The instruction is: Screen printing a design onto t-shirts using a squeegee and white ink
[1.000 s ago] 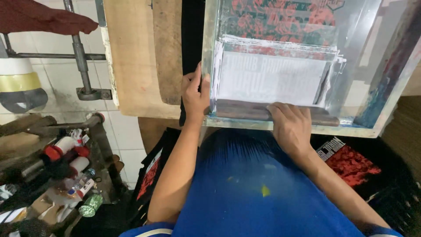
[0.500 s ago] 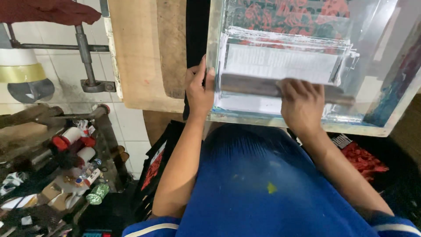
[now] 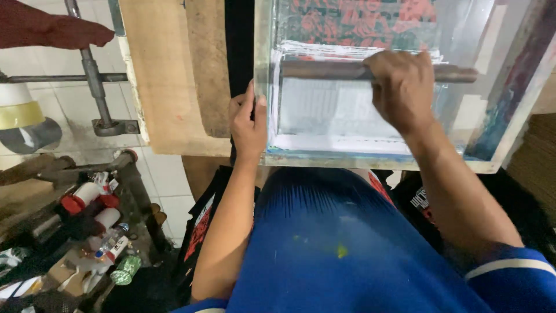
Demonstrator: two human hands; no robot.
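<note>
The right hand closes its grip around the squeegee, which lies across the mesh of the printing screen frame near its far end. The left hand clamps the frame's left edge, fingers flat against the rail. White ink coats the mesh below the squeegee.

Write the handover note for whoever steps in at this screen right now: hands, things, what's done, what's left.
Left hand grips the near-left edge of the screen frame, steadying it. Right hand holds the squeegee lying across the mesh, toward the far part of the screen. White ink coats the mesh between squeegee and near edge. A black garment with a red print lies under the screen. Stroke in progress; the screen is not yet lifted.
</note>
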